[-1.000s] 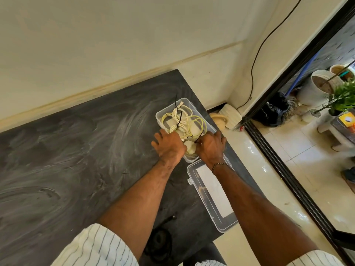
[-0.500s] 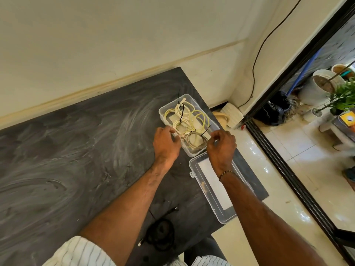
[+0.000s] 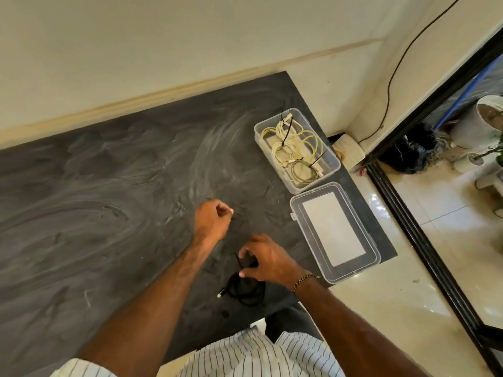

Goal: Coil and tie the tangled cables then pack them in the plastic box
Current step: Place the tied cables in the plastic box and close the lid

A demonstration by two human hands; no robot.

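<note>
Just under the right hand (image 3: 268,261) lies one coiled black cable (image 3: 246,289) on the dark surface (image 3: 109,202), a black tie sticking up from it beside the fingers. The right grip is curled over the top of this coil, thumb and fingertips touching it; whether they actually pinch it cannot be told. The left hand (image 3: 213,220) hangs just beyond and to the left of the right one, its grip clenched into a loose fist with nothing visible inside.

Farther out, beyond the right hand and toward the wall corner, stands one clear plastic box (image 3: 333,170), open. Inside it lie pale cables (image 3: 295,148), about three coils as far as can be counted, bound with black ties whose tails poke upward. Between that box and the right hand, one clear lid (image 3: 295,205) rests flat on the surface, touching the box's near end; its white label panel shows no readable writing.

Past the surface's edge, one thin black wire (image 3: 392,74) runs down the cream wall, and a glossy tiled floor (image 3: 381,308) spreads to the right.
</note>
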